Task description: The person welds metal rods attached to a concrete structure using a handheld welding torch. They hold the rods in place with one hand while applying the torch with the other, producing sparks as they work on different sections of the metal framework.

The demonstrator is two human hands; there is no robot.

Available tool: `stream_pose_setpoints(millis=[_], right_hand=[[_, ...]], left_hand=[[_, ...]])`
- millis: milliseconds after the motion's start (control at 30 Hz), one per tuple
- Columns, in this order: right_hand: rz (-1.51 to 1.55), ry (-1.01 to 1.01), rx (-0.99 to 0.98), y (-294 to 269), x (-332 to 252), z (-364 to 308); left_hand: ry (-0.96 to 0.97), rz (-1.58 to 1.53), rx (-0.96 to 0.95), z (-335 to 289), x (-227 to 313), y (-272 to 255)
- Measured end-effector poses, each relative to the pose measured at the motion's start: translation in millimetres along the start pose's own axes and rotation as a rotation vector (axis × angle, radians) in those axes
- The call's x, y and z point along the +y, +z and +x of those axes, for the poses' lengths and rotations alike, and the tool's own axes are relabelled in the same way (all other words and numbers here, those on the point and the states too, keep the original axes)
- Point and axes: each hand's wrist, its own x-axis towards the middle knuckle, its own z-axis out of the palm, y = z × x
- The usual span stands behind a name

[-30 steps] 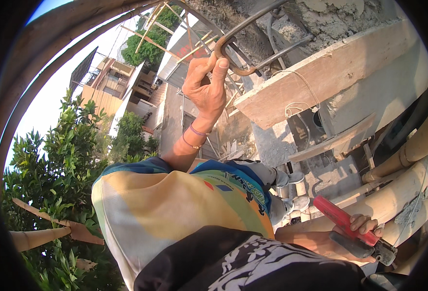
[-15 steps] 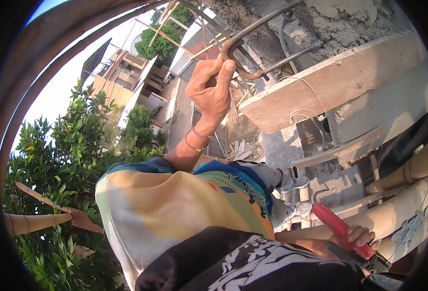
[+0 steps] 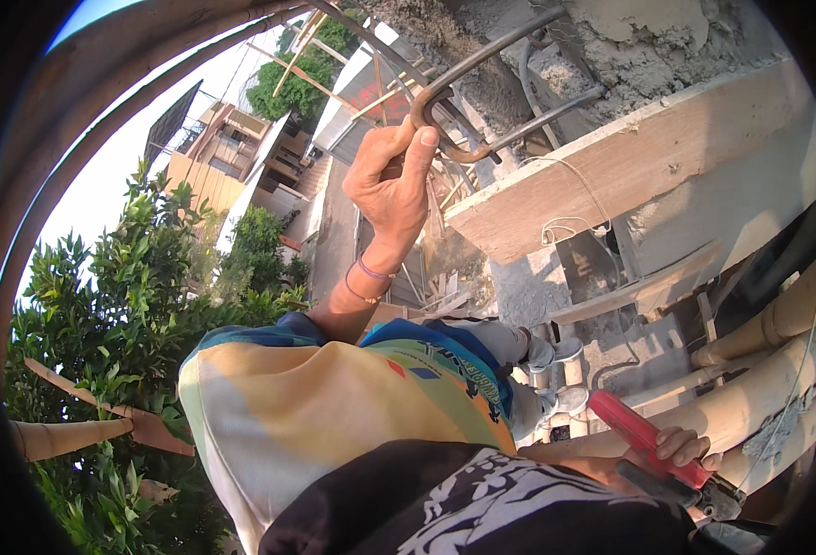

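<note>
Up in front, the thumb and fingers of my left hand (image 3: 389,185) are pinched on the bent end of a steel rebar (image 3: 491,55). The bar has a U-shaped bend, brown with rust, and its two straight legs run into rough concrete (image 3: 676,42) at the upper right. Low on the right, my right hand (image 3: 681,449) is closed around the red handle of a tool (image 3: 625,421). Dark metal parts and a pivot show beyond that hand, but the tool's far end is partly hidden at the lower rim, so its exact kind is unclear.
A wooden formwork board (image 3: 649,153) with a loop of thin wire lies just right of the rebar. Thick bamboo poles (image 3: 778,319) cross the right side. My feet (image 3: 567,356) stand on poles above a lower level. A leafy tree (image 3: 121,324) fills the left.
The whole view has shifted a little, with the surroundings moving slightly left. My left hand keeps its pinch on the rebar, and my right hand still grips the red-handled tool.
</note>
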Motion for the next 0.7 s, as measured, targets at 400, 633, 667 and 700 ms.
stream_pose_setpoints(millis=[400,633,667,700], right_hand=[[0.009,0.001,0.015,2.6,4.0,1.3],[-0.060,-0.029,-0.201,29.8,0.9,9.9],[-0.208,-0.096,-0.036,45.3,-3.0,5.5],[-0.332,-0.163,-0.004,61.4,-7.0,8.2]], left_hand=[[-0.092,-0.034,-0.022,3.1,6.8,-2.6],[-0.051,-0.103,-0.019,3.9,1.2,3.2],[-0.038,-0.100,-0.022,4.4,0.3,3.7],[-0.025,-0.104,-0.016,4.6,-0.3,4.4]])
